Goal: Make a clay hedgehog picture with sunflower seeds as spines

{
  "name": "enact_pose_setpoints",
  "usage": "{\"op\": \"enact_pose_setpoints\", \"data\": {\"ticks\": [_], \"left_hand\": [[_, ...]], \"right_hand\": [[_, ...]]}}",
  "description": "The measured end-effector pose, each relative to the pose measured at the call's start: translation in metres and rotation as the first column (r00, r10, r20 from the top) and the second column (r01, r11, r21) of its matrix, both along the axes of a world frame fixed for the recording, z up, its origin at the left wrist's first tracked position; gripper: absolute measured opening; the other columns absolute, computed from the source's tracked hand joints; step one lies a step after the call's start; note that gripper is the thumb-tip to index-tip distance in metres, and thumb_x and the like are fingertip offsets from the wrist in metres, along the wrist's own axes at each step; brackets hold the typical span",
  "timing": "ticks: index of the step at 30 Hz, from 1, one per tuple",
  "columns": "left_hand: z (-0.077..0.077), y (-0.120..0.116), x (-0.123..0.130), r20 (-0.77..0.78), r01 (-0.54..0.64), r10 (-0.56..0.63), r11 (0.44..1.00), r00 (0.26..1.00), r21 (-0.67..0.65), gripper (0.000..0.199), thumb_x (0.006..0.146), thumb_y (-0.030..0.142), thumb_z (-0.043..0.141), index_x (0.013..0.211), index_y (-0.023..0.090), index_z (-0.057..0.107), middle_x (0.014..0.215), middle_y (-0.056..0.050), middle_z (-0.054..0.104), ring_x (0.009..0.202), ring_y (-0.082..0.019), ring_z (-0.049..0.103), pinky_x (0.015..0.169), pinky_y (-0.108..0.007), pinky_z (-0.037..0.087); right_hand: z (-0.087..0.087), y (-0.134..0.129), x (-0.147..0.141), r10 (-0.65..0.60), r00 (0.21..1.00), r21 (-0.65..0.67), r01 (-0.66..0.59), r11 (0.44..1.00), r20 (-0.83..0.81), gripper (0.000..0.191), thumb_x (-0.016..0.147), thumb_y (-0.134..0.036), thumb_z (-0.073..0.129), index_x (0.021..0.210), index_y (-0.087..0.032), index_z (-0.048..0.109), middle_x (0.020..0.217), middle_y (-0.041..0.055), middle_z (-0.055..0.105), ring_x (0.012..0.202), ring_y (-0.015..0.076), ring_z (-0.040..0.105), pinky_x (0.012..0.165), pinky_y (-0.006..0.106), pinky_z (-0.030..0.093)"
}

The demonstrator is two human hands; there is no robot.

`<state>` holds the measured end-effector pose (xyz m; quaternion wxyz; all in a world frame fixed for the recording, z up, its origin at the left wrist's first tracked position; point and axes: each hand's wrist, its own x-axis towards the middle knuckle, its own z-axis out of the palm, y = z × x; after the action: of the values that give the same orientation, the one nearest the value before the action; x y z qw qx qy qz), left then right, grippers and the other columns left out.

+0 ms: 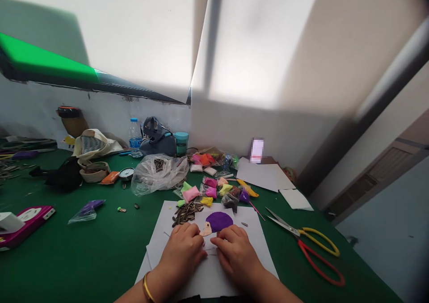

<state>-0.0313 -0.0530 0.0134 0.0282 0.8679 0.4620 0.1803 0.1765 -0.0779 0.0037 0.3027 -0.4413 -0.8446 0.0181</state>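
Note:
A purple clay shape (220,221) with a pale face piece (206,228) and a small dark eye lies on white paper (258,245). My left hand (183,248) rests at the left of the shape, fingers curled, near the pale face. Just below the purple part is my right hand (237,251), its fingers bent together at the shape's lower edge. What either set of fingertips holds, if anything, is too small to make out. Striped sunflower seeds (187,212) are piled at the paper's upper left.
Open scissors (300,233) lie at the right. Behind the paper are colourful clay packets (211,191) and a plastic bag of seeds (160,173). A magenta case (31,220) and a purple packet (87,210) lie left. A lit phone (257,150) stands at the back.

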Motion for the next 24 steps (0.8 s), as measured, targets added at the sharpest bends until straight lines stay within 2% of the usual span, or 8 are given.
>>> {"op": "enact_pose_setpoints", "data": {"ticks": [4,9,12,17,21,24], "left_hand": [[-0.01,-0.004,-0.01,0.051,0.068,-0.074,0.992,0.996,0.109,0.013,0.075,0.018,0.077,0.074,0.02,0.065,0.085,0.001,0.066,0.085,-0.021,0.056,0.078,-0.037,0.035],[-0.017,-0.005,-0.011,0.082,0.122,-0.143,0.967,0.986,0.226,0.015,0.08,0.017,0.069,0.068,0.02,0.061,0.074,0.001,0.064,0.078,-0.019,0.055,0.073,-0.037,0.031],[-0.017,-0.005,-0.008,0.1,0.115,-0.145,0.96,0.984,0.255,0.018,0.081,0.016,0.067,0.065,0.019,0.06,0.071,0.001,0.063,0.075,-0.018,0.054,0.071,-0.037,0.03],[-0.017,-0.005,-0.006,0.111,0.11,-0.148,0.95,0.983,0.293,0.021,0.083,0.015,0.063,0.062,0.019,0.058,0.068,0.001,0.061,0.073,-0.018,0.052,0.069,-0.036,0.029],[-0.017,-0.005,-0.007,0.134,0.11,-0.156,0.948,0.979,0.298,0.021,0.082,0.015,0.062,0.062,0.019,0.059,0.069,0.001,0.061,0.074,-0.018,0.054,0.07,-0.036,0.03],[-0.016,-0.005,-0.006,0.141,0.103,-0.152,0.946,0.978,0.309,0.022,0.083,0.015,0.061,0.061,0.019,0.058,0.067,0.0,0.061,0.072,-0.018,0.053,0.07,-0.036,0.03]], "right_hand": [[-0.003,0.004,-0.006,0.037,0.997,-0.03,-0.035,0.999,0.075,0.035,0.08,-0.018,0.062,0.112,-0.032,0.065,0.092,0.0022,0.062,0.086,0.0205,0.05,0.077,0.036,0.033],[-0.004,0.004,-0.008,0.052,0.989,-0.022,-0.05,0.999,0.138,0.025,0.086,-0.028,0.061,0.109,-0.035,0.067,0.088,0.0006,0.06,0.083,0.0185,0.047,0.076,0.036,0.028],[-0.003,0.003,-0.006,0.042,0.988,-0.011,-0.041,0.999,0.146,0.021,0.087,-0.029,0.061,0.106,-0.035,0.068,0.088,0.0004,0.06,0.084,0.0181,0.046,0.077,0.036,0.027],[-0.002,0.002,-0.007,0.059,0.984,-0.021,-0.057,0.998,0.166,0.029,0.087,-0.032,0.061,0.115,-0.037,0.064,0.089,0.0005,0.06,0.084,0.0187,0.047,0.076,0.036,0.027],[-0.003,0.003,-0.008,0.048,0.986,-0.031,-0.044,0.999,0.158,0.02,0.085,-0.03,0.062,0.104,-0.034,0.068,0.09,0.0007,0.06,0.085,0.0184,0.047,0.076,0.035,0.027],[-0.003,0.003,-0.008,0.046,0.988,-0.042,-0.041,0.998,0.147,0.024,0.084,-0.029,0.063,0.106,-0.034,0.068,0.089,0.0007,0.06,0.085,0.0187,0.048,0.076,0.035,0.028]]}}
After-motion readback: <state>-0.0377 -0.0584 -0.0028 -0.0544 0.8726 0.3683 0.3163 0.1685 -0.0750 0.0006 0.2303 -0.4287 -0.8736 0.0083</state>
